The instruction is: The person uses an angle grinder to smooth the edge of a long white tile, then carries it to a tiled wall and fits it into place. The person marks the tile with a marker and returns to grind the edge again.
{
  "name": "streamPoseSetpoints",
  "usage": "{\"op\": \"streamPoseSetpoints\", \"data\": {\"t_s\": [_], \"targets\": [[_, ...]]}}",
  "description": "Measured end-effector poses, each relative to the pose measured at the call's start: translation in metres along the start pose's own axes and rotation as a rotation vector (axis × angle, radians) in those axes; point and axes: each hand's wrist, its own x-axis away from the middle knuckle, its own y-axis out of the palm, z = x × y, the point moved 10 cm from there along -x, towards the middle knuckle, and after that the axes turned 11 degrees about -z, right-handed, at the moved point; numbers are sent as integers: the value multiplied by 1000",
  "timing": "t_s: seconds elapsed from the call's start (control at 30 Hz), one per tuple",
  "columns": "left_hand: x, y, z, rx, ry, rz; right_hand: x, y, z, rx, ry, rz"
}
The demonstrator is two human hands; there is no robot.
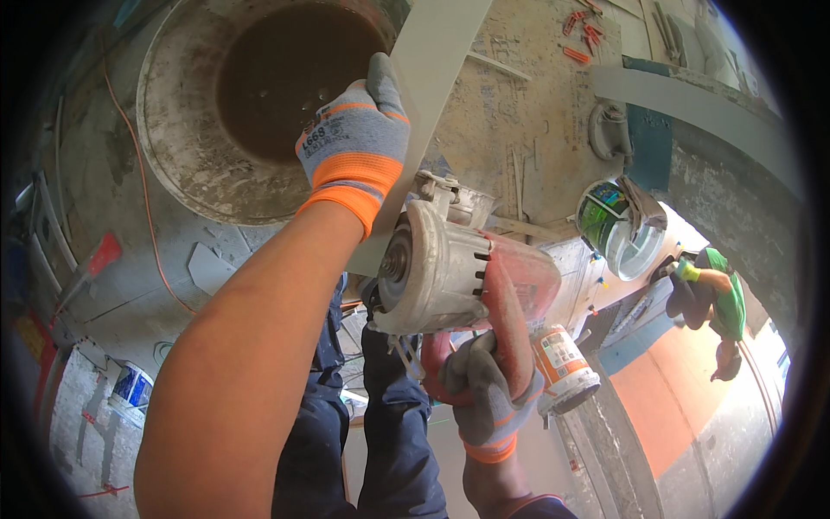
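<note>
A big tub [179,130] of brown water [277,78] was beside a long pale board [439,69]. A red and grey power tool [445,268] was at its near end. The left hand [359,134] held the board's edge; the right hand [486,394] gripped the tool's handle [507,324].

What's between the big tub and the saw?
In the head view, the pale board runs between tub and saw, with the gloved left hand gripping its tub-side edge.
</note>
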Motion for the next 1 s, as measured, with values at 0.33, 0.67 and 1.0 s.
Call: {"op": "streamPoseSetpoints", "data": {"t_s": [0.33, 0.67, 1.0], "targets": [[-1, 5, -3, 39, -76, -121, 1, 2, 3, -46, -6, -9], [0, 1, -3, 27, -60, -75, 4, 1, 5, -86, 6, -8], [0, 1, -6, 15, -13, -22, 0, 4, 12, 106, -5, -97]]}}
